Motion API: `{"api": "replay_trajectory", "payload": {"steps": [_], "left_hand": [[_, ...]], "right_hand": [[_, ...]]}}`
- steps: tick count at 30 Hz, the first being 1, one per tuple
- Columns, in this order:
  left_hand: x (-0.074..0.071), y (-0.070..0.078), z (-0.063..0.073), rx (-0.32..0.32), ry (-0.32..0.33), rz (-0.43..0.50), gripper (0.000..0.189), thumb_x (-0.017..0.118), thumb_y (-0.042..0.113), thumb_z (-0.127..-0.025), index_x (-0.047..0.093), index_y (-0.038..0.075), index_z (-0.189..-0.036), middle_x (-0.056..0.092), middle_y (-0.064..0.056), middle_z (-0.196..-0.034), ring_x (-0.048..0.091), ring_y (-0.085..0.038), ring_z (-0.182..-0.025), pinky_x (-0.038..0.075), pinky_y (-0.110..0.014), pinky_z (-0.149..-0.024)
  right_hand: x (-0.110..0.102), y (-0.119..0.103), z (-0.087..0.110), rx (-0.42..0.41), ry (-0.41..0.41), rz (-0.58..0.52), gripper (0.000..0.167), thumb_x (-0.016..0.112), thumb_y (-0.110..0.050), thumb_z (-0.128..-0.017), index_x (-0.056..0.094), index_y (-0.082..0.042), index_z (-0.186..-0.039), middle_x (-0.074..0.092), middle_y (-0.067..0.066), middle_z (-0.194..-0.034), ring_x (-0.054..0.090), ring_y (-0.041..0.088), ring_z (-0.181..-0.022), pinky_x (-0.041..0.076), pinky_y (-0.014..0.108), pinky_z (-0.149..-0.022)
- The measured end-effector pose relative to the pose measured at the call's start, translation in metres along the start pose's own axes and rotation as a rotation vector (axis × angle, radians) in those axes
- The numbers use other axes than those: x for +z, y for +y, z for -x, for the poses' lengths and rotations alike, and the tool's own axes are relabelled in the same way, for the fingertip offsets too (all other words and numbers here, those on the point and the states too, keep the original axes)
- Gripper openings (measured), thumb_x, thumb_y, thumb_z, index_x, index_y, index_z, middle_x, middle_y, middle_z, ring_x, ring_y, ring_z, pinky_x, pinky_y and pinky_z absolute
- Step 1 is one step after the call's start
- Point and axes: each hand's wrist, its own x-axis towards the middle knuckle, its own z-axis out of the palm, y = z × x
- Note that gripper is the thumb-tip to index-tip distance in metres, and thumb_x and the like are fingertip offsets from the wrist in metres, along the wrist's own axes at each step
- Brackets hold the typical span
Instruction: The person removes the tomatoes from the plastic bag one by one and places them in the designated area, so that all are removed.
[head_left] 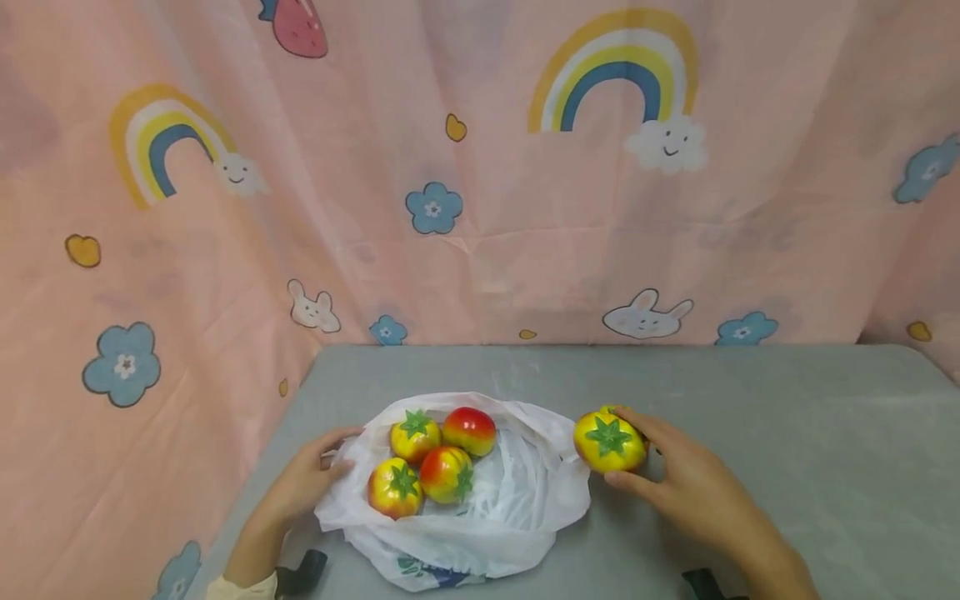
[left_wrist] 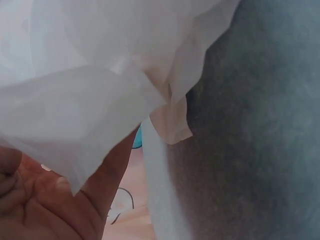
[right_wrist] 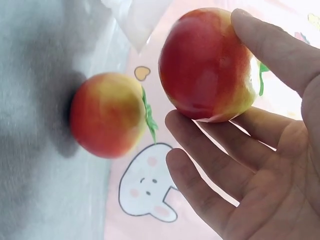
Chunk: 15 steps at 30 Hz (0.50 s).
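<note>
On the table, a white plastic bag (head_left: 517,542) lies with its mouth spread wide, several glossy red-and-yellow tomatoes (head_left: 446,475) with green star-shaped tops inside it. My left hand (head_left: 311,475) grips the bag's left rim, its thumb inside the edge; in the left wrist view the white plastic (left_wrist: 75,120) covers part of the fingers. At the bag's right side my right hand (head_left: 686,479) holds one tomato (head_left: 610,442) between thumb and fingers. Another tomato (right_wrist: 109,115) sits on the table just beyond it, mostly hidden behind the held one in the head view.
The grey table (head_left: 825,467) extends to the right of my right hand. Behind it and along the left hangs a pink curtain (head_left: 495,275) printed with rainbows, flowers and rabbits. Dark straps of the wrist cameras (head_left: 303,573) show near both wrists.
</note>
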Motion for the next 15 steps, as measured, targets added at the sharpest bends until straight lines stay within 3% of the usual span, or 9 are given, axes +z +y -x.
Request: {"api": "replay_trajectory", "payload": {"steps": [8, 15], "left_hand": [[-0.001, 0.000, 0.000, 0.012, -0.002, -0.012, 0.046, 0.062, 0.001, -0.094, 0.057, 0.012, -0.138, 0.050, -0.025, -0.142, 0.063, -0.038, -0.116, 0.060, -0.044, -0.087], [-0.002, -0.002, 0.000, 0.043, -0.012, 0.007, 0.048, 0.063, -0.001, -0.092, 0.057, 0.011, -0.138, 0.051, -0.024, -0.142, 0.064, -0.035, -0.112, 0.060, -0.043, -0.088]], "right_hand": [[-0.006, 0.008, -0.001, 0.006, 0.035, -0.034, 0.084, 0.077, -0.053, -0.080, 0.046, -0.011, -0.144, 0.058, 0.021, -0.137, 0.063, 0.037, -0.107, 0.056, 0.055, -0.085], [-0.009, 0.011, -0.002, 0.000, 0.078, -0.051, 0.080, 0.078, -0.049, -0.081, 0.046, -0.011, -0.144, 0.055, 0.022, -0.137, 0.063, 0.037, -0.107, 0.056, 0.057, -0.087]]}}
